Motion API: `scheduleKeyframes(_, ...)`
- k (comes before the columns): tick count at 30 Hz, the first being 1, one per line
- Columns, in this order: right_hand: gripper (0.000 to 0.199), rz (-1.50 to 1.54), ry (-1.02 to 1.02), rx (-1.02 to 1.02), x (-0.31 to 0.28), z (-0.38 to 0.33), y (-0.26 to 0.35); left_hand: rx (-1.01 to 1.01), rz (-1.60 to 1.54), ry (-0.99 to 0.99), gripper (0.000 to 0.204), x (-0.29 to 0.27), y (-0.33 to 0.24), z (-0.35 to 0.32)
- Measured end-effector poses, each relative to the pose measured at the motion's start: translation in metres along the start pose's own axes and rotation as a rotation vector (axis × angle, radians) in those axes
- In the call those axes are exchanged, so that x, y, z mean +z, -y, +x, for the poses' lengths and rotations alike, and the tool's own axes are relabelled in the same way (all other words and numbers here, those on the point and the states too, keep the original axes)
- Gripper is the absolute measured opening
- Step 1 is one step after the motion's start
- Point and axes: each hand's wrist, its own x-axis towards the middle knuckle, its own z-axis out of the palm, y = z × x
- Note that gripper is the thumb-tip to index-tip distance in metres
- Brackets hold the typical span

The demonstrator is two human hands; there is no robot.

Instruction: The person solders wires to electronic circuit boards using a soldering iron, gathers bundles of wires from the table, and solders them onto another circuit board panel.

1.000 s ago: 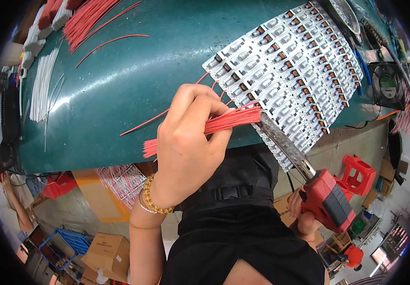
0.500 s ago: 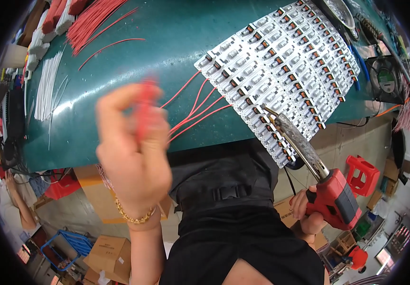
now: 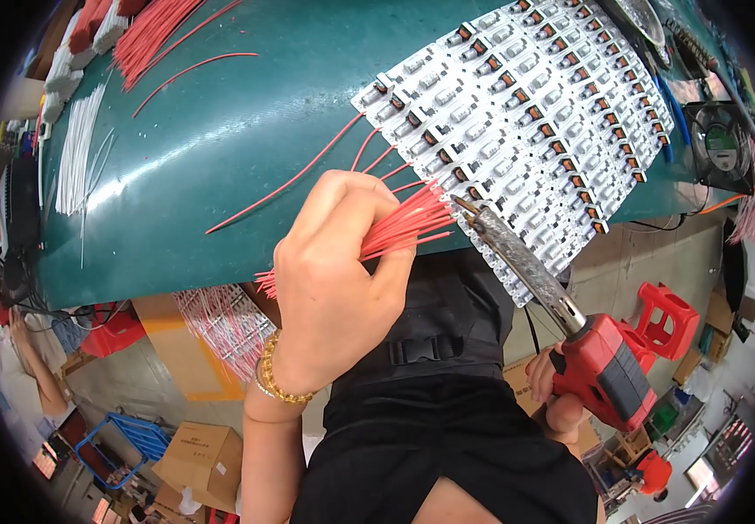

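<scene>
My left hand (image 3: 334, 271) is closed around a bundle of short red wires (image 3: 408, 225), whose right ends reach the edge of the white circuit board panel (image 3: 491, 113). Rows of small silver and orange-black parts cover that panel. Several red wires run from its left edge; one long wire (image 3: 286, 185) lies across the table, others pass behind my left hand. In my right hand (image 3: 557, 397) is a red and black soldering gun (image 3: 609, 371). Its tip is at the panel's lower left edge, close beside the wire ends; whether they touch I cannot tell.
On the green table (image 3: 220, 131) lie loose red wires (image 3: 155, 39) and a bundle of white wires (image 3: 79, 157). A small fan (image 3: 720, 147) stands at the right. Below the table are a cardboard box (image 3: 194, 349) with wires over it and a red stool (image 3: 666, 319).
My left hand has moved right and down with the red wires, bringing their ends to the panel. The soldering gun has shifted slightly left. One long red wire now lies flat on the table.
</scene>
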Motion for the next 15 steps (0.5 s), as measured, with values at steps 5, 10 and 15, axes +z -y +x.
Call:
scheduleKeyframes(5,0.057,0.0,0.063,-0.02,0.0,0.005,-0.002,-0.04,-0.009,0.012,0.012,-0.001,0.0,-0.003)
scheduleKeyframes(10,0.055,0.099,-0.135,0.037,0.005,-0.003,-0.001,-0.02,-0.021,0.012,0.013,-0.002,0.003,-0.002)
scheduleKeyframes(15,0.054,0.056,-0.036,-0.039,-0.006,-0.002,-0.005,0.027,-0.038,-0.007,0.014,-0.002,0.003,-0.001)
